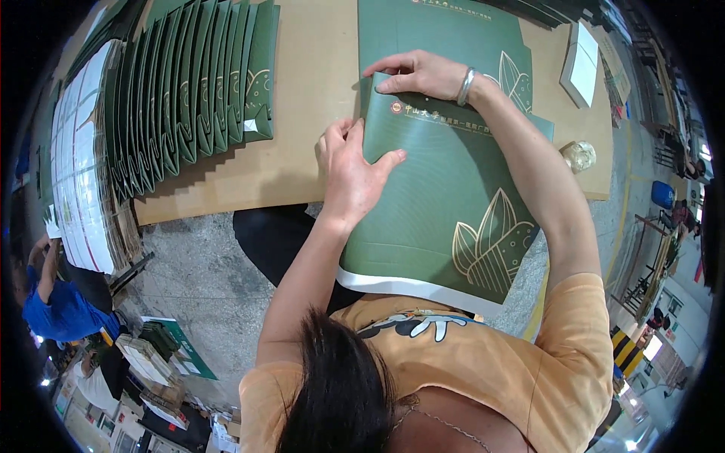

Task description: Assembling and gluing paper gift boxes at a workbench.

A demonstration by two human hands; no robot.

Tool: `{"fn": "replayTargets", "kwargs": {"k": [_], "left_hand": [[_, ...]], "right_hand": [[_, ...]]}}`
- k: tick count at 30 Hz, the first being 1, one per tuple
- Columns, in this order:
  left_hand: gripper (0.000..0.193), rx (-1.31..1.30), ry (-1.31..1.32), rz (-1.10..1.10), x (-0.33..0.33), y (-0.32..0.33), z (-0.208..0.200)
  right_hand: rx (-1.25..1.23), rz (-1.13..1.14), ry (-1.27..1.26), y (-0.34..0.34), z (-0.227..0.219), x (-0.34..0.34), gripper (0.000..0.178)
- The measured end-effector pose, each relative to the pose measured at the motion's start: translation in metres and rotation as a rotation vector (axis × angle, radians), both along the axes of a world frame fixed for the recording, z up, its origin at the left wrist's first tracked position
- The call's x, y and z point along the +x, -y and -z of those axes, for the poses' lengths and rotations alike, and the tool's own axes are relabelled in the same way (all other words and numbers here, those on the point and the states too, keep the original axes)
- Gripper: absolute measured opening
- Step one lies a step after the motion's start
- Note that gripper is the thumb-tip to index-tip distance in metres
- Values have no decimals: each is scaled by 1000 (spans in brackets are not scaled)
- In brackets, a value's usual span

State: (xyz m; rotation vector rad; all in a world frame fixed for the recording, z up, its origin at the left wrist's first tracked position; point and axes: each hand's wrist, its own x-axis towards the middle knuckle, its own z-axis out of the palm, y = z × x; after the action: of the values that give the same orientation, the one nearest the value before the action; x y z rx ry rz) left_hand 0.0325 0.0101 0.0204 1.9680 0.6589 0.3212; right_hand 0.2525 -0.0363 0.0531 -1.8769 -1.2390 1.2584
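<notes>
A large green printed paper sheet (438,204) with a gold leaf drawing and a white lower border lies in front of me, its lower part hanging over the table edge towards my lap. Its left side curls over in a fold. My left hand (353,174) grips this left side, thumb on top and fingers at the edge. Higher up, my right hand (419,75) pinches the upper left corner between thumb and fingers. Beneath and beyond it, more green sheets (438,38) of the same print lie on the table.
A row of green paper bags (196,90) stands folded at the left of the brown table (313,68), beside a tall stack of white sheets (87,166). On the right are a white block of paper (580,64) and a roll of clear tape (579,156). A person in blue (64,302) is at the far left.
</notes>
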Motion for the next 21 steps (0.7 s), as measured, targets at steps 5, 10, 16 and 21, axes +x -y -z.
{"fn": "replayTargets", "kwargs": {"k": [5, 10, 16, 21], "left_hand": [[58, 65, -179, 81, 3, -5, -1], [48, 114, -173, 15, 8, 4, 9], [37, -88, -236, -40, 7, -12, 9], [29, -197, 206, -49, -47, 0, 34]], "right_hand": [[-108, 89, 13, 0, 25, 5, 45], [-157, 36, 180, -2, 40, 10, 48], [-167, 153, 814, -9, 30, -43, 55], [9, 139, 1099, 1, 63, -63, 44]]}}
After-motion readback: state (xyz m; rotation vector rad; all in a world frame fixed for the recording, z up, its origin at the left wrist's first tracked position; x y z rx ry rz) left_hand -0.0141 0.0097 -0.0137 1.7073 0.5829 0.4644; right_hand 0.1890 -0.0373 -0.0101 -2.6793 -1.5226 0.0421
